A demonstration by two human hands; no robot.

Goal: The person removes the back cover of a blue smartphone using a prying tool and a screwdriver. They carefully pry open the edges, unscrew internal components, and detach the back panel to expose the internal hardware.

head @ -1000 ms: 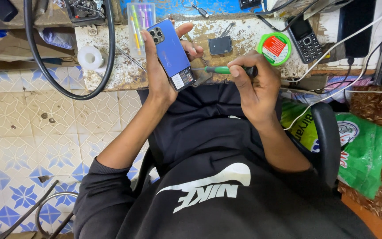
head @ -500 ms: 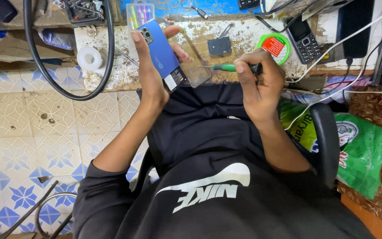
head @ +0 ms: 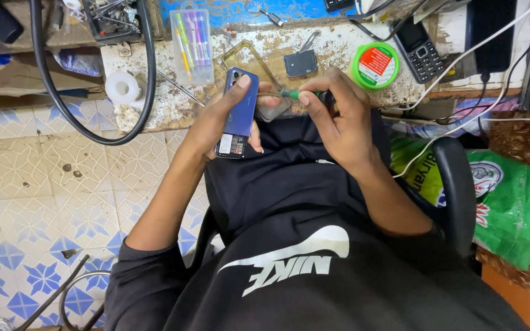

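A slim blue smartphone (head: pixel 240 110) with a camera cluster at its top corner is gripped back-up in the left hand (head: pixel 216 125), the fingers curled round its edges, just above the lap and at the near edge of the worn, paint-flecked workbench (head: pixel 154 101). A green-handled screwdriver (head: pixel 295 94) is pinched in the closed fingers of the right hand (head: pixel 338 119), its tip brought against the phone's side. A clear soft phone cover (head: pixel 256 73) lies apart on the bench, so the cover appears already removed, while the phone's back is judged still in place and unopened. A small black square part (head: pixel 300 63), a green round tin (head: pixel 375 65) and a black keypad phone (head: pixel 418 41) rest beyond.
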